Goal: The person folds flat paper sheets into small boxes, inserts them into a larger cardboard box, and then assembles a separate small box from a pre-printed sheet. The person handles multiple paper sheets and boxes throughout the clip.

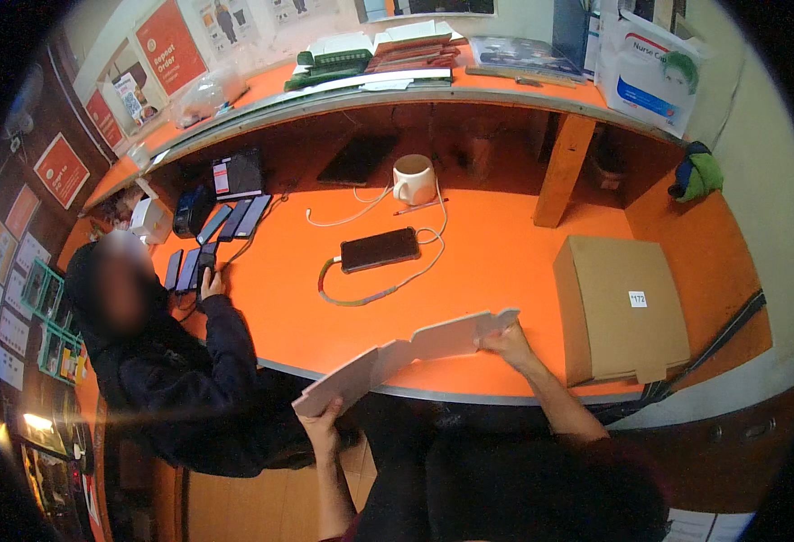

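A long, pale grey piece of flat cardboard [370,370] with creases and notched edges stretches between my hands. It is tilted, its right end higher in the view, above the near edge of the orange desk [487,271]. My left hand [322,423] grips its lower left end, and my right hand [508,344] is closed on the right end. Beyond the cardboard lies a dark phone [379,250] with a white cable looped around it. To the right of my right hand stands a closed brown cardboard box [627,307] with a small white label.
A white mug [414,179] stands at the back of the desk near a pen [421,207] and a dark tablet [357,160]. At left a person in dark clothing [180,379] touches several phones [234,219]. A wooden post [564,170] supports the shelf [505,86], which holds papers and a bag.
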A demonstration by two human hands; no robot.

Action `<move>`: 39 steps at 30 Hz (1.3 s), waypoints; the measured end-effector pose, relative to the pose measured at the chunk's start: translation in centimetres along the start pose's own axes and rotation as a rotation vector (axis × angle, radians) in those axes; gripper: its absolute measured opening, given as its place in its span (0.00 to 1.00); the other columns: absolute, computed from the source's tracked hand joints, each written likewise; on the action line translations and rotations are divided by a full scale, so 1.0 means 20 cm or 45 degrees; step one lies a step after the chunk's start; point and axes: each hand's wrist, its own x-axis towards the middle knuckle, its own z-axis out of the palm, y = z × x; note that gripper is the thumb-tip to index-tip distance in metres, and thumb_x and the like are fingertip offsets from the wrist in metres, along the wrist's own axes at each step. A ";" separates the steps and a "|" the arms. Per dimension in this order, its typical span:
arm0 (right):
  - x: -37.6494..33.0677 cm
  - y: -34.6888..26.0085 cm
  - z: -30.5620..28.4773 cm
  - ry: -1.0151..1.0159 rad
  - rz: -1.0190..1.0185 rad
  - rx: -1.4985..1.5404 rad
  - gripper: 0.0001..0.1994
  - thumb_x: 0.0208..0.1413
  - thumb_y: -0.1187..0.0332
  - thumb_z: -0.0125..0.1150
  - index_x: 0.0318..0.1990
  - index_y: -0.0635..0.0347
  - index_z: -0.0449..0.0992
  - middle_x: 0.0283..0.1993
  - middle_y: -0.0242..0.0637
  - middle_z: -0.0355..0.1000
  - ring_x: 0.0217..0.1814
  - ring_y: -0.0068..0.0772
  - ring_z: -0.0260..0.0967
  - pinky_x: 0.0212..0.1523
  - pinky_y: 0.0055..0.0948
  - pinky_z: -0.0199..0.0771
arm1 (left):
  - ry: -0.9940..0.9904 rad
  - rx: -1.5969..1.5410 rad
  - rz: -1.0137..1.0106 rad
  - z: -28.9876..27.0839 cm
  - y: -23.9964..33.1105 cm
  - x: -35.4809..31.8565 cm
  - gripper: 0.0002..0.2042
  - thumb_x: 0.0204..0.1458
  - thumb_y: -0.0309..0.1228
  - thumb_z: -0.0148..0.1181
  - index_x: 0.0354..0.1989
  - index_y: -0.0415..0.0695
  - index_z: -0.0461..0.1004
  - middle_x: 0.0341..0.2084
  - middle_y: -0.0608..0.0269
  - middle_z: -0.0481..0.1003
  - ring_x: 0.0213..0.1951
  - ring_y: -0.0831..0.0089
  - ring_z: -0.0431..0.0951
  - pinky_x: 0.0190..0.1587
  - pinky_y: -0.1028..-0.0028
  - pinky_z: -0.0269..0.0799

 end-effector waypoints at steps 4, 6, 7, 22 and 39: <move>0.01 0.00 -0.07 -0.265 0.200 0.175 0.12 0.46 0.68 0.61 0.37 0.66 0.71 0.29 0.34 0.70 0.30 0.23 0.68 0.27 0.23 0.70 | -0.150 0.062 -0.069 -0.02 0.01 0.02 0.14 0.41 0.27 0.66 0.35 0.36 0.72 0.29 0.64 0.73 0.31 0.77 0.71 0.36 0.75 0.67; 0.04 -0.02 -0.12 -0.416 0.316 0.198 0.15 0.47 0.66 0.60 0.40 0.66 0.70 0.32 0.34 0.70 0.33 0.24 0.68 0.32 0.25 0.70 | -0.342 0.043 -0.228 -0.07 0.08 0.01 0.17 0.40 0.29 0.67 0.38 0.35 0.71 0.31 0.62 0.74 0.33 0.75 0.72 0.36 0.75 0.68; 0.04 -0.02 -0.13 -0.443 0.371 0.288 0.17 0.47 0.66 0.60 0.42 0.66 0.69 0.35 0.35 0.70 0.36 0.25 0.68 0.36 0.27 0.69 | -0.386 0.029 -0.245 -0.08 0.11 -0.01 0.18 0.39 0.29 0.67 0.39 0.35 0.71 0.32 0.61 0.74 0.33 0.74 0.73 0.37 0.74 0.69; 0.14 -0.19 0.09 -0.132 0.151 1.282 0.27 0.58 0.49 0.43 0.51 0.66 0.61 0.32 0.35 0.66 0.34 0.23 0.62 0.39 0.21 0.66 | -0.550 -0.024 0.286 0.33 0.21 -0.20 0.07 0.43 0.25 0.64 0.28 0.36 0.74 0.22 0.64 0.75 0.23 0.79 0.73 0.27 0.79 0.69; 0.13 -0.35 -0.12 -0.091 -0.033 0.270 0.22 0.44 0.74 0.64 0.47 0.65 0.64 0.39 0.36 0.68 0.42 0.30 0.67 0.44 0.28 0.68 | -0.261 0.395 0.034 0.18 0.27 -0.12 0.11 0.47 0.29 0.59 0.35 0.33 0.72 0.22 0.60 0.74 0.23 0.77 0.74 0.28 0.76 0.70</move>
